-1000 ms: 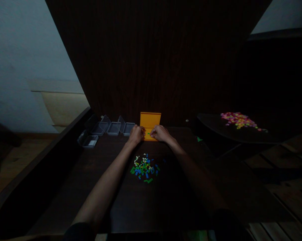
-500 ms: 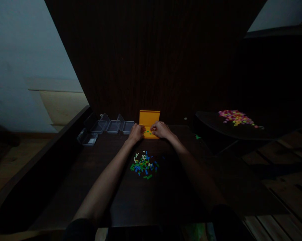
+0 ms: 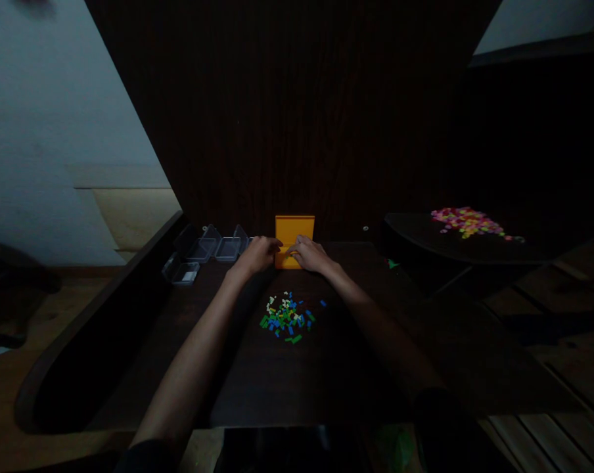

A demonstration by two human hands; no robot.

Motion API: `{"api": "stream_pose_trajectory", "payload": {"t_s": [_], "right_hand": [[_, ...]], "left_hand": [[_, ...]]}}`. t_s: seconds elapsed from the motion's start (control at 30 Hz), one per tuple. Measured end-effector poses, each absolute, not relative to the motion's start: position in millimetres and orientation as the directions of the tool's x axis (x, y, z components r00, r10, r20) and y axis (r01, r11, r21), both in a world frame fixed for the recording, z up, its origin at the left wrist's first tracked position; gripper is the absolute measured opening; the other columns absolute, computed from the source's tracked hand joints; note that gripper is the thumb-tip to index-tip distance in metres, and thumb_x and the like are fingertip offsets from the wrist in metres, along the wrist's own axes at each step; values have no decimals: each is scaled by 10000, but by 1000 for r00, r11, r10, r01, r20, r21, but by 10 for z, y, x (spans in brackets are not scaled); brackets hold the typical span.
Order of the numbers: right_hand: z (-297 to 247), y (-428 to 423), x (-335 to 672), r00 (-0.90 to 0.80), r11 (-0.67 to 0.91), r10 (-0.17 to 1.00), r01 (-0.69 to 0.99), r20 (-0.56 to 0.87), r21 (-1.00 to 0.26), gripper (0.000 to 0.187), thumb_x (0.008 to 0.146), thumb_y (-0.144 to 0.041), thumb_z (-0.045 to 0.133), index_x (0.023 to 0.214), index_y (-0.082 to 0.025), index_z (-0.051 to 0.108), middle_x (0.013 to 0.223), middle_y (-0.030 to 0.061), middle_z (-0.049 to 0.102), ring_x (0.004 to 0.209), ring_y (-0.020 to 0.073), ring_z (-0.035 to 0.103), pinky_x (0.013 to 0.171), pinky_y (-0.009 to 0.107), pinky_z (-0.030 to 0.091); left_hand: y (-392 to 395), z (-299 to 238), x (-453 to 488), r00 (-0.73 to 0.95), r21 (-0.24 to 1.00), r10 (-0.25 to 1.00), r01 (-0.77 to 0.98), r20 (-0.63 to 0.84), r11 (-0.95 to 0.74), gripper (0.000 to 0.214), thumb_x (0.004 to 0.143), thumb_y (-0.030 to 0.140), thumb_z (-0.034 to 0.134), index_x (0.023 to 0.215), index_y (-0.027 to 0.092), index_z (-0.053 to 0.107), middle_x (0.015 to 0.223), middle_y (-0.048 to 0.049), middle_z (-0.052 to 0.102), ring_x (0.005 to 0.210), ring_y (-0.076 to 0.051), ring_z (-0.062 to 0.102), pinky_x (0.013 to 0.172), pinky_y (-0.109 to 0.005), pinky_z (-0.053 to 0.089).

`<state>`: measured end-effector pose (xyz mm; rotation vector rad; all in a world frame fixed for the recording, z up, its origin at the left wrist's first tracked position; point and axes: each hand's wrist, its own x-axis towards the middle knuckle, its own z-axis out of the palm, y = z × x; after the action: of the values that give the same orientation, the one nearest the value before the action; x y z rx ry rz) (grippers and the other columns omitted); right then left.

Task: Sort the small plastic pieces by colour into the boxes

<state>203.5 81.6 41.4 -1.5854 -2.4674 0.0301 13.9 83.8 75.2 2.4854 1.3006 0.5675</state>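
Note:
An open yellow box [image 3: 295, 227] stands at the back of the dark table, its hinged lid raised against the panel. My left hand [image 3: 263, 253] is at the box's left side, fingers bent over the edge as if gripping it; the thumb side is hard to make out. Over the box's tray reaches my right hand [image 3: 311, 255], fingers apart and pointing left into it. Anything beneath those fingers is hidden. Between my forearms lies a loose pile of small plastic building bricks [image 3: 286, 318] in green, blue, white and yellow.
Several clear plastic cases [image 3: 228, 248] sit with lids up at the back left, one [image 3: 183, 272] nearer me. A side ledge [image 3: 410, 242] at right bears a heap of pink and yellow pieces [image 3: 467, 221]. A small green scrap [image 3: 391, 263] is beside it. The light is dim.
My left hand has shifted slightly left and back at the box's edge. My right fingers have moved left over the tray, where small green pieces showed before. The view has tilted a little.

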Motion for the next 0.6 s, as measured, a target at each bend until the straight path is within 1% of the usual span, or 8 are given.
{"api": "stream_pose_trajectory", "payload": {"t_s": [0.07, 0.13, 0.2, 0.3, 0.33, 0.43, 0.6], "right_hand": [[373, 825, 2016, -426, 445, 892, 886, 151, -129, 329, 911, -147, 470, 1135, -243, 691, 1074, 98, 552, 1065, 219, 514, 849, 302, 442], [338, 838, 2007, -451, 468, 882, 874, 139, -133, 338, 913, -128, 450, 1129, -223, 692, 1068, 103, 548, 1061, 218, 513, 863, 306, 436], [312, 854, 2003, -468, 484, 873, 863, 136, -142, 343, 911, -107, 439, 1129, -196, 688, 1060, 108, 550, 1054, 216, 513, 887, 310, 424], [286, 874, 2003, -469, 488, 871, 859, 144, -153, 340, 895, -71, 435, 1111, -159, 683, 1056, 118, 552, 1039, 213, 513, 909, 314, 408], [279, 878, 2004, -464, 484, 873, 861, 150, -157, 336, 888, -59, 433, 1092, -151, 683, 1055, 120, 553, 1033, 214, 513, 906, 314, 407], [257, 886, 2009, -450, 474, 877, 865, 167, -164, 333, 869, -30, 418, 1048, -143, 676, 1037, 119, 555, 1010, 215, 513, 887, 312, 410], [224, 898, 2008, -436, 464, 882, 869, 178, -171, 339, 841, -8, 424, 1032, -149, 665, 1020, 111, 554, 1002, 218, 503, 875, 311, 410]], "left_hand": [[746, 739, 49, 538, 372, 813, 724, 222, -581, 344, 850, 77, 487, 1105, 164, 701, 1066, -85, 727, 1005, -201, 665, 897, -257, 478], [646, 695, -52, 575, 345, 793, 716, 204, -607, 347, 861, 90, 474, 1105, 183, 702, 1051, -80, 728, 980, -202, 662, 891, -266, 476], [549, 625, -155, 601, 349, 775, 696, 196, -627, 365, 859, 87, 460, 1121, 190, 693, 1043, -72, 728, 974, -200, 652, 884, -271, 480], [426, 488, -277, 642, 385, 739, 641, 206, -664, 394, 824, 50, 467, 1112, 201, 689, 1084, -48, 719, 1030, -191, 628, 952, -287, 457], [391, 441, -302, 646, 392, 732, 629, 217, -671, 391, 817, 47, 472, 1104, 200, 690, 1080, -48, 719, 1029, -190, 624, 950, -291, 461], [307, 314, -325, 664, 394, 712, 606, 229, -691, 401, 819, 44, 472, 1124, 209, 674, 1079, -49, 710, 1018, -196, 606, 929, -319, 472], [225, 166, -278, 691, 401, 678, 564, 249, -722, 383, 847, 51, 460, 1148, 191, 651, 1060, -75, 695, 1012, -201, 586, 921, -338, 472]]}}
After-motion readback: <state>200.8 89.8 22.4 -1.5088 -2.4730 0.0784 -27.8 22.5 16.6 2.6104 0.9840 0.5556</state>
